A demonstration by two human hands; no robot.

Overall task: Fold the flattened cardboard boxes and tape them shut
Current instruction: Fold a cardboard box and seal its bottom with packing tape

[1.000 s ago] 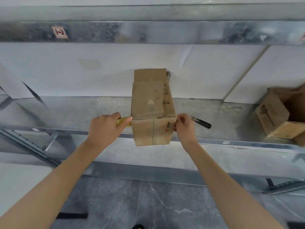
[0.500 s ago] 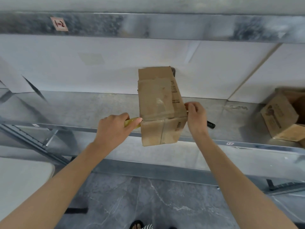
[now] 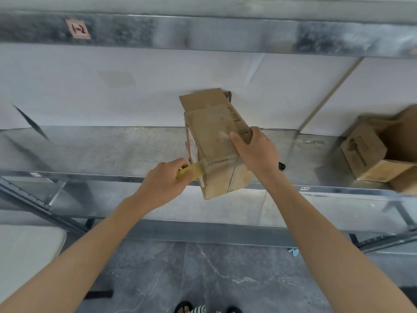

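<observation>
On the metal shelf [image 3: 112, 150] a cardboard box [image 3: 214, 136] sits tilted, its near end past the edge. An open box [image 3: 365, 152] is at the right. The right hand [image 3: 257, 152] has its grip clamped on the cardboard box top. The left hand [image 3: 162, 184] has its grip clamped on yellow tape [image 3: 191, 171] at the near left corner.

A small label [image 3: 77, 29] on the upper shelf beam [image 3: 225, 35], up and left of the cardboard box [image 3: 214, 132], read "1-2" (handwritten, in red); the box's own print was too blurred to read
</observation>
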